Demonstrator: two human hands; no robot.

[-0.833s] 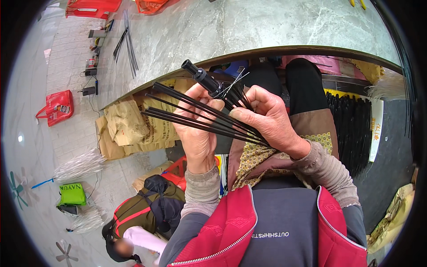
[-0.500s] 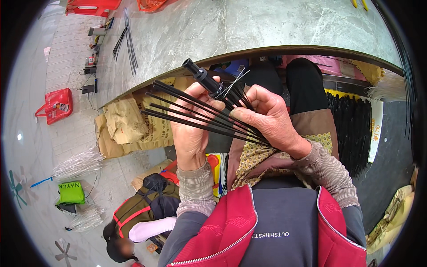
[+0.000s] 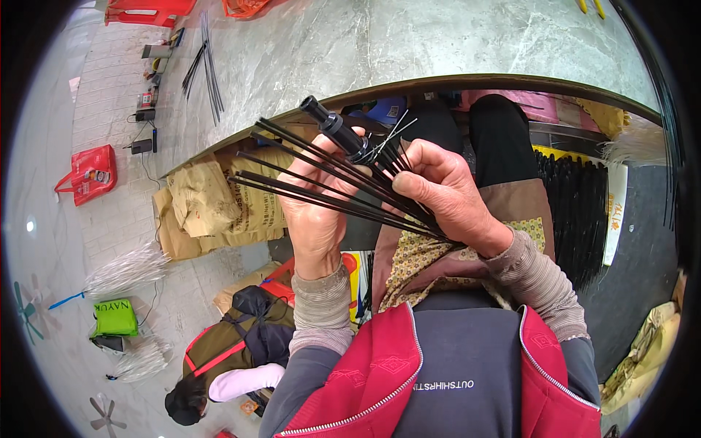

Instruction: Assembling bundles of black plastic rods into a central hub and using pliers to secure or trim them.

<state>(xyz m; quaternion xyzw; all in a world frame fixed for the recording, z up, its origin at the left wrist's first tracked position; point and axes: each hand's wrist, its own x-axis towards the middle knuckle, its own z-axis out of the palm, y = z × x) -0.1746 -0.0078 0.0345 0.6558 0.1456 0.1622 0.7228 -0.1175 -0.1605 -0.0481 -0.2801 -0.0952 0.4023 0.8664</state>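
My left hand (image 3: pixel 312 219) is raised over my lap, its fingers wrapped round the lower end of a black stepped plastic tube (image 3: pixel 332 125). The tube tilts up and to the left. Several thin black rods (image 3: pixel 321 166) fan out leftward across my left palm. Their right ends run under my right hand (image 3: pixel 453 201), which pinches them between thumb and fingers. Pale thin wires (image 3: pixel 394 137) cross at the tube's lower end, beside more short black rods. Exactly how rods and tube join is hidden by my fingers.
A grey marble-patterned table (image 3: pixel 438 44) lies ahead, with loose rods (image 3: pixel 210 73) at its left. Brown paper sacks (image 3: pixel 204 204) sit left of my hands. A bundle of black rods (image 3: pixel 573 212) lies at right. Another person (image 3: pixel 241 343) bends at lower left.
My right hand has shifted slightly right, and the rods' left ends have spread a little differently. The tube stays in my left hand. The other person's head has turned down.
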